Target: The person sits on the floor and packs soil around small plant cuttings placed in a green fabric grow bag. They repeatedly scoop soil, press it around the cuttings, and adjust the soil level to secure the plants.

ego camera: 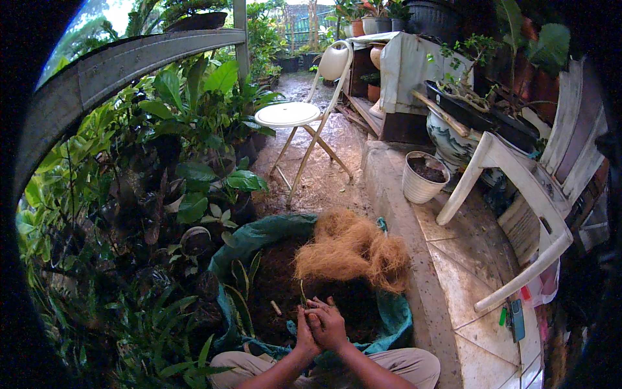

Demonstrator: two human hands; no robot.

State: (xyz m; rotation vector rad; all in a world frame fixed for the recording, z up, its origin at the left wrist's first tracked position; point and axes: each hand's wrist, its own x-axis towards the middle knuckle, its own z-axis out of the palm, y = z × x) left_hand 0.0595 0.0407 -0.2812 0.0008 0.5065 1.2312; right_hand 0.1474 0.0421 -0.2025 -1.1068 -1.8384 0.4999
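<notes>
My left hand (305, 331) and my right hand (328, 323) are pressed together above the near part of a green fabric planting bag (225, 255) filled with dark soil. A thin green leaf or seedling (303, 293) stands up from between the fingers; its base is hidden by them. Which hand bears most of the hold cannot be told. Just beyond the hands, a heap of brown coconut fibre (350, 245) lies over the bag's far right side. Yellow-edged snake plant leaves (240, 296) stand at the bag's left, and a short pale stick (276, 308) lies on the soil.
A concrete curb (406, 233) runs along the right, with a white ribbed pot (423, 182) of soil on it. A white plastic chair (515, 194), a phone (517, 321) and a green lighter-like object (503, 316) are farther right. Dense potted plants fill the left; a folding chair (286, 115) stands ahead.
</notes>
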